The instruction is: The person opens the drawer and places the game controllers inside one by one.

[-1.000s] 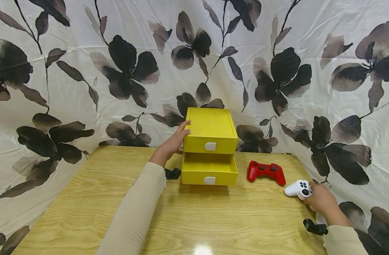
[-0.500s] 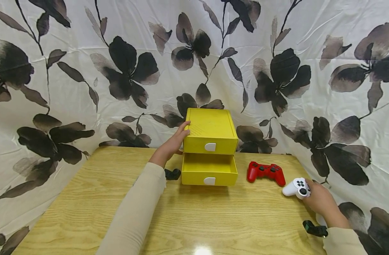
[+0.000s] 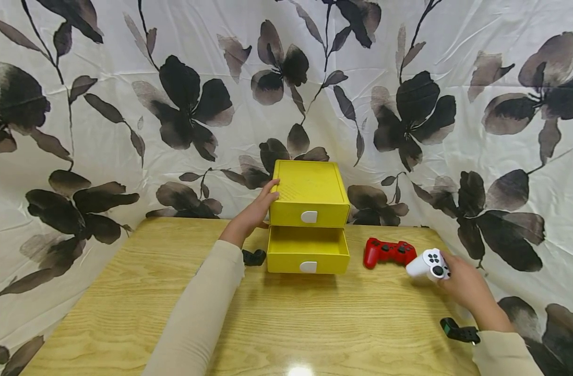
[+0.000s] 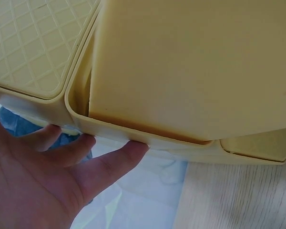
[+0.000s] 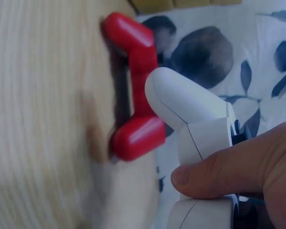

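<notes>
High, forward-down head view, close wrist views, table point(image 3: 324, 324) in all.

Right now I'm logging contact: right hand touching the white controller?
Touching: in the right wrist view, the right hand lays its thumb across the white controller.

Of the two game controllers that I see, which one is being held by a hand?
The white controller: the right hand grips it. The red controller differs in colour and lies on the table, with no hand on it.
</notes>
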A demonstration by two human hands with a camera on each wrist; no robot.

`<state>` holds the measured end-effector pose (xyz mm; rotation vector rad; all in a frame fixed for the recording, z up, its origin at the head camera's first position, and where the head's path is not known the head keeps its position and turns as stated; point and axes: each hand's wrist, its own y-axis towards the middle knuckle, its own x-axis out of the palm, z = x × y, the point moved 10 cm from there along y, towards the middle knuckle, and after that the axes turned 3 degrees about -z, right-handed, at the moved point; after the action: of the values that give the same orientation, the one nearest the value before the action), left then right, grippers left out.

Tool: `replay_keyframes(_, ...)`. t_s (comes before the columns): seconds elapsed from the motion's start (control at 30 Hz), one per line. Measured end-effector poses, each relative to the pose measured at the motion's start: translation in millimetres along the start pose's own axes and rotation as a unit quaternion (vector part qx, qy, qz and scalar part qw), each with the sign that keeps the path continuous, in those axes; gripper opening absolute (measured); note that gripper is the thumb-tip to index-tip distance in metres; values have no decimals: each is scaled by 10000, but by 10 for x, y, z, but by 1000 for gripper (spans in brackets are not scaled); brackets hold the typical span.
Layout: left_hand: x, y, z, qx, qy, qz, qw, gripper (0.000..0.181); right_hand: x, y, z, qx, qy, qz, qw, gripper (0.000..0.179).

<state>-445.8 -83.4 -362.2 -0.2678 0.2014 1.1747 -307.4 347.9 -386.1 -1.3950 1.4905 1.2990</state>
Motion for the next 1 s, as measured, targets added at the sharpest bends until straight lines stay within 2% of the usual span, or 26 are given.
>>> replay_keyframes(0.17,13,-27,35,-53,35,-50,10000,44,-65,24,-135,-50,-30,26,10000,72)
replay_keyframes(0.43,68,-219,216,-71,120,-168,9998,50,-207,69,-381,-325,14,197,9993,73)
replay_keyframes(0.53,60,-192,184,-72,27,-195,9998,49,-246,84,-460,-416,6,255,9988,74)
replay_keyframes(0.8,-1,8,-12,0,-27,-27,10000,42,-320,123,-658,-615,-23,345,9975,73)
replay_keyframes(0.9,2,6,-8,20,-11,-66,10000,43,-352,139,-739,-699,-14,383,9968,73)
replay_keyframes(1.0,29,-96,91,-5,25,-164,9999,47,-372,161,-810,-746,25,386,9965,73)
